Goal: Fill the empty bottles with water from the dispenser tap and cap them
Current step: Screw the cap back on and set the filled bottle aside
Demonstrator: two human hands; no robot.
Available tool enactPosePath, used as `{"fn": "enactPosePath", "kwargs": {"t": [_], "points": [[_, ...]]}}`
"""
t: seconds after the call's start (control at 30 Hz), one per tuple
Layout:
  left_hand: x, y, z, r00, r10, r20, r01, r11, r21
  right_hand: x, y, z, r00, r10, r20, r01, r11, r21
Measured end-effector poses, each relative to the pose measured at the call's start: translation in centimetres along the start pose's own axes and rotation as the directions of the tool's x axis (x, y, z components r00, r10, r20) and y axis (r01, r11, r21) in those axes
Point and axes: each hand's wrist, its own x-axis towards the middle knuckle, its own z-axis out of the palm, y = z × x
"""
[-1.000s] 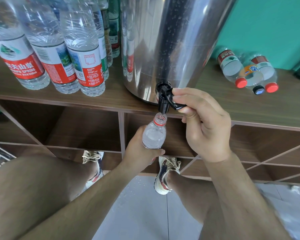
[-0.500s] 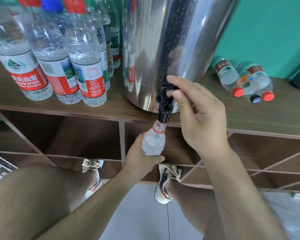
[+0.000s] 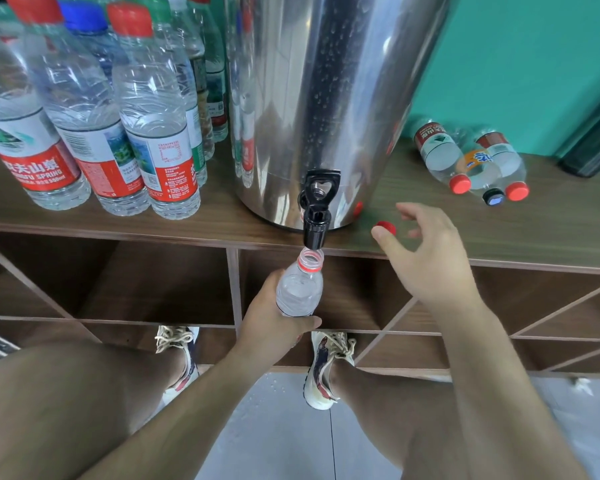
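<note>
now my right hand (image 3: 426, 258) has left the tap (image 3: 315, 216), spread wide by the red cap (image 3: 386, 227) near the worktop's (image 3: 222, 225) front edge; left hand (image 3: 274, 323) grips the bottle (image 3: 298, 289), so capping looks next.

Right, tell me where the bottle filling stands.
Done: capped bottles stand left of the dispenser. In hand: left hand grips an uncapped bottle under the tap; right hand hovers open by the red cap. Left: cap it, then the three lying bottles, seemingly empty.

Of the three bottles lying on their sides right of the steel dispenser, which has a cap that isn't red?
The orange-labelled bottle in the middle: its cap is dark with a blue centre; the left neighbour and right neighbour have red caps.
</note>
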Motion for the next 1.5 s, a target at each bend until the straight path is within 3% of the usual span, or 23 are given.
{"fn": "enactPosePath", "kwargs": {"t": [0.33,0.43,0.53,0.63,0.77,0.9,1.03,1.2,1.33,1.5], "points": [[-0.2,0.2,0.1,1.000,-0.004,0.011,0.004,1.000,-0.004,0.5,0.1,1.5,0.996,0.070,0.060,-0.069,0.997,-0.018],[-0.2,0.1,0.1,1.000,-0.013,0.017,0.014,1.000,-0.007,0.2,-0.4,1.0,0.998,-0.009,0.068,0.004,0.998,0.070],[-0.2,0.1,0.0,1.000,-0.009,0.017,0.009,1.000,-0.001,-0.9,-1.0,0.1,0.964,-0.139,0.226,0.069,0.955,0.290],[0.0,0.1,0.0,1.000,-0.003,0.026,0.002,0.999,0.038,-1.8,-1.9,0.4,0.909,-0.238,0.342,0.108,0.927,0.360],[0.0,-0.1,0.1,0.999,0.002,0.039,-0.005,0.996,0.093,-2.2,-3.1,1.3,0.877,-0.302,0.373,0.112,0.885,0.451],[0.0,-0.2,0.1,0.999,-0.007,0.037,0.002,0.988,0.151,-2.0,-3.1,1.2,0.880,-0.300,0.368,0.149,0.911,0.385],[0.0,-0.3,0.3,0.999,-0.011,0.045,0.001,0.977,0.215,-1.9,-3.2,0.9,0.870,-0.249,0.425,0.064,0.913,0.404],[0.0,-0.3,0.3,0.998,-0.005,0.064,-0.013,0.960,0.279,-1.6,-2.8,0.7,0.848,-0.326,0.418,0.157,0.907,0.390],[-0.2,0.1,0.2,0.997,0.027,0.073,-0.050,0.943,0.330,-1.1,-2.4,0.0,0.828,-0.276,0.489,0.076,0.918,0.389],[-0.3,1.3,-0.2,0.989,0.006,0.146,-0.056,0.938,0.342,-1.1,-2.6,-1.4,0.799,-0.329,0.504,0.058,0.876,0.480]]}}
